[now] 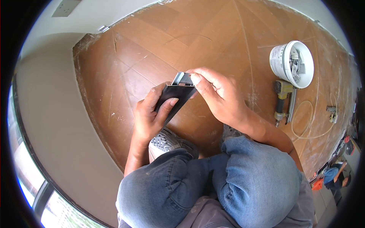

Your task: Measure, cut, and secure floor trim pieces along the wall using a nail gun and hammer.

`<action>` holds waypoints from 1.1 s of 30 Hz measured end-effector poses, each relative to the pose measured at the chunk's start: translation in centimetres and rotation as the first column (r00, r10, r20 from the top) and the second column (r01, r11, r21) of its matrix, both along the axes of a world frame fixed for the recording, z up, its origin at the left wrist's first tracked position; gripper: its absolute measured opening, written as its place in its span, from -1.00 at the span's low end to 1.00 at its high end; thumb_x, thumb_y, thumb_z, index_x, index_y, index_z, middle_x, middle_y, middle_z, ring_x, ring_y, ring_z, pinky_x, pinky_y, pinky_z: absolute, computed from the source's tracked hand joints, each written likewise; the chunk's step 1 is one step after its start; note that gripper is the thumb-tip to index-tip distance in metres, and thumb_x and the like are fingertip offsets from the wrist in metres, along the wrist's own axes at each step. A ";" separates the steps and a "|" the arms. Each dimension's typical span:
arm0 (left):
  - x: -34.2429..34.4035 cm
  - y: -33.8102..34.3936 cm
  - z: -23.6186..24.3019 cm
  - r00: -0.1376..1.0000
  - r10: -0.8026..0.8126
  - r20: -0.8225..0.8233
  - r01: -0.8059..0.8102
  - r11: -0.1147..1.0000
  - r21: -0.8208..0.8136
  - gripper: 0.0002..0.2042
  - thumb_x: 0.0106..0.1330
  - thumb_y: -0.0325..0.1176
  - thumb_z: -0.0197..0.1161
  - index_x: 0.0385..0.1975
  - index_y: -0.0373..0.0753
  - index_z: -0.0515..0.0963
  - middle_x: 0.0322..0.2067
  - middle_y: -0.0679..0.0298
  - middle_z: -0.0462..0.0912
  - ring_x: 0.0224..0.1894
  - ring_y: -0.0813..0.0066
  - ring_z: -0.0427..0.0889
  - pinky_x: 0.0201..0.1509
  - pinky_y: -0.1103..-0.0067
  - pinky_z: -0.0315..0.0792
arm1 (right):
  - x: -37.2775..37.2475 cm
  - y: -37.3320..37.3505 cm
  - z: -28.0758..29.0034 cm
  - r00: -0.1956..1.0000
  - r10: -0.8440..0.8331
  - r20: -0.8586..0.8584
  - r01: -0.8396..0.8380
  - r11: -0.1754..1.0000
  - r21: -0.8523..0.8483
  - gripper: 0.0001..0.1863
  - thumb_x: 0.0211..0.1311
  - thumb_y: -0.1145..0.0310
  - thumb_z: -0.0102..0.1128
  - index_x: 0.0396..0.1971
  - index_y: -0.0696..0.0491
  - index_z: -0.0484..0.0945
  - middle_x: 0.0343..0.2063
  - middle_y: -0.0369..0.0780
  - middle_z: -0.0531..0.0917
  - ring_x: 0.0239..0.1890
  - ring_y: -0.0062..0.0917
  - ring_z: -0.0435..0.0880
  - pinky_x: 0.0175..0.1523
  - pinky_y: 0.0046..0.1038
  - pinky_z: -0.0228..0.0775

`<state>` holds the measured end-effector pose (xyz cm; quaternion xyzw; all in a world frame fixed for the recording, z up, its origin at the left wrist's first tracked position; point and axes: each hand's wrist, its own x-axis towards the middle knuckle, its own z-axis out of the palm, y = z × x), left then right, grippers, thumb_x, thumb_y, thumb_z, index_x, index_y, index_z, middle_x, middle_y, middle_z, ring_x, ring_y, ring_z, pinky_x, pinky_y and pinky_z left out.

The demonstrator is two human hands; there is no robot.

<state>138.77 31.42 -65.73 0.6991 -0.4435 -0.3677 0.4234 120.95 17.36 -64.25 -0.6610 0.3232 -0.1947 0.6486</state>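
My left hand [146, 119] is wrapped around a long black profile strip [176, 95], thumb across its flat face. The strip slants up and away from me above my knees, and its lower end drops out of sight behind my hand and leg. At its upper end sits a short dark piece with a pale edge [183, 78], partly within the strip's end. My right hand [222, 95] is closed at that end, thumb and fingers pinching the short piece near its right corner. The fingers hide part of it, so how deep it sits cannot be told.
On the wood floor [197, 41] to the right stand a white bucket [278, 60] of small metal parts, a yellow-and-black nail gun [281, 91] and a looped thin hose [312, 114]. A pale wall [61, 95] curves along my left. Another person [336, 176] is far off at right.
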 end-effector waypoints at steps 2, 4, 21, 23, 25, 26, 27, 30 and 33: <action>-0.2 0.0 0.4 0.996 0.000 0.084 -0.001 1.000 0.011 -0.63 0.31 -0.42 0.41 0.10 -0.28 0.55 -0.24 0.07 0.76 -0.21 0.38 0.78 -0.11 0.54 0.59 | 0.2 0.0 0.1 1.000 0.000 -0.028 0.000 1.000 -0.016 -0.71 0.56 0.35 0.03 -0.04 0.26 0.61 -0.36 -0.20 0.72 -0.28 -0.69 0.63 -0.16 -0.56 0.50; -0.4 0.0 0.8 0.972 -0.040 0.230 0.039 0.999 0.007 -0.61 0.30 -0.42 0.41 0.12 -0.27 0.53 -0.22 0.05 0.75 -0.19 0.29 0.79 -0.09 0.51 0.60 | 0.3 0.1 0.1 0.999 -0.015 -0.035 0.013 0.999 -0.040 -0.72 0.56 0.35 0.03 -0.04 0.26 0.61 -0.37 -0.20 0.72 -0.29 -0.70 0.63 -0.17 -0.55 0.49; -0.4 -0.8 1.4 0.997 -0.073 -0.039 0.075 0.997 0.037 -0.72 0.34 -0.46 0.34 0.01 -0.31 0.54 -0.28 0.12 0.72 -0.23 0.41 0.71 -0.08 0.52 0.54 | 0.4 0.7 -0.1 0.999 0.027 0.026 -0.018 0.955 -0.296 -0.70 0.32 0.30 0.37 -0.06 0.13 0.56 -0.35 -0.06 0.70 -0.28 -0.34 0.76 -0.19 -0.36 0.55; -0.5 -1.0 1.6 0.993 -0.073 -0.092 0.082 0.992 0.094 -0.74 0.34 -0.47 0.34 -0.01 -0.32 0.55 -0.30 0.15 0.72 -0.24 0.45 0.70 -0.10 0.54 0.54 | 0.3 0.5 -0.1 1.000 0.025 0.008 -0.021 0.951 -0.307 -0.71 0.31 0.31 0.36 -0.08 0.13 0.57 -0.35 -0.04 0.71 -0.31 -0.25 0.76 -0.22 -0.33 0.55; -0.6 -1.2 1.8 0.984 -0.091 -0.151 0.105 0.991 0.086 -0.76 0.36 -0.47 0.33 -0.02 -0.32 0.55 -0.32 0.17 0.72 -0.25 0.46 0.69 -0.10 0.54 0.53 | 0.0 0.3 -0.1 0.999 0.036 0.017 -0.030 0.957 -0.287 -0.72 0.32 0.32 0.35 -0.09 0.14 0.56 -0.35 -0.03 0.71 -0.33 -0.23 0.75 -0.25 -0.32 0.55; -0.6 -1.2 1.9 0.978 -0.100 -0.181 0.118 0.988 0.095 -0.76 0.36 -0.47 0.33 -0.02 -0.31 0.56 -0.32 0.18 0.72 -0.25 0.46 0.69 -0.10 0.54 0.53 | -0.2 0.3 -0.1 0.999 0.042 0.033 -0.030 0.952 -0.304 -0.72 0.32 0.32 0.35 -0.09 0.14 0.56 -0.35 -0.03 0.71 -0.33 -0.23 0.75 -0.25 -0.32 0.55; -0.7 -1.3 1.9 0.979 -0.099 -0.181 0.116 0.989 0.087 -0.76 0.36 -0.47 0.33 -0.02 -0.31 0.56 -0.32 0.18 0.72 -0.25 0.46 0.69 -0.10 0.54 0.53 | -0.3 0.2 -0.2 0.999 0.049 0.019 -0.042 0.957 -0.288 -0.72 0.31 0.33 0.35 -0.09 0.15 0.56 -0.36 -0.03 0.70 -0.34 -0.24 0.75 -0.24 -0.33 0.54; -0.7 -1.7 1.8 0.984 -0.104 -0.141 0.122 0.984 0.130 -0.75 0.36 -0.44 0.35 -0.01 -0.29 0.56 -0.30 0.19 0.72 -0.25 0.47 0.69 -0.09 0.53 0.53 | -0.6 0.2 -0.8 0.999 0.037 0.007 -0.035 0.976 -0.213 -0.73 0.32 0.34 0.36 -0.10 0.16 0.57 -0.37 -0.07 0.71 -0.33 -0.36 0.74 -0.21 -0.37 0.54; 0.0 -2.5 1.6 0.983 -0.095 -0.158 0.134 0.956 0.259 -0.74 0.31 -0.48 0.39 -0.05 -0.34 0.55 -0.31 0.25 0.71 -0.23 0.56 0.66 -0.10 0.54 0.55 | -0.5 -0.3 -2.0 0.999 -0.041 0.018 0.042 0.998 -0.047 -0.74 0.33 0.35 0.36 -0.11 0.17 0.57 -0.34 -0.18 0.72 -0.28 -0.55 0.70 -0.16 -0.46 0.53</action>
